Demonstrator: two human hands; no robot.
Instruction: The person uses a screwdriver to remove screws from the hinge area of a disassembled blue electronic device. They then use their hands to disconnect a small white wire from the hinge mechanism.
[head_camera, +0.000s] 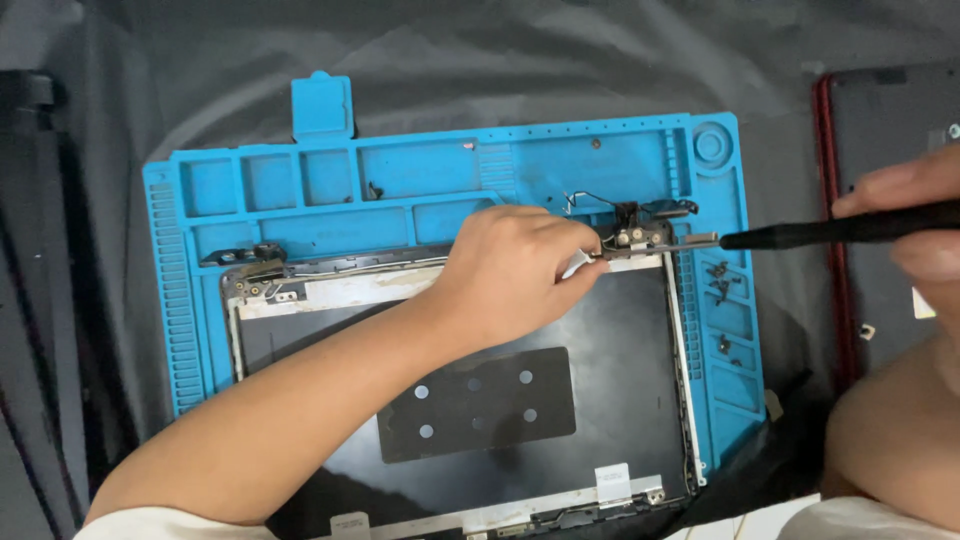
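On the blue mat (200, 330), the laptop lid (620, 340) fills its lower middle. The left hand (515, 270) pinches the lid's top-right hinge (640, 236). The right hand (915, 235) grips a black screwdriver (830, 232), tip at that hinge. Small screws (718, 280) sit just right of the lid.

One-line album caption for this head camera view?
Left hand steadies a laptop lid's hinge on a blue mat; right hand aims a screwdriver.

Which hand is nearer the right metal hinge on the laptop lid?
Left. The left hand pinches right beside the right hinge; the right hand sits off to its right, holding a black screwdriver pointed at it.
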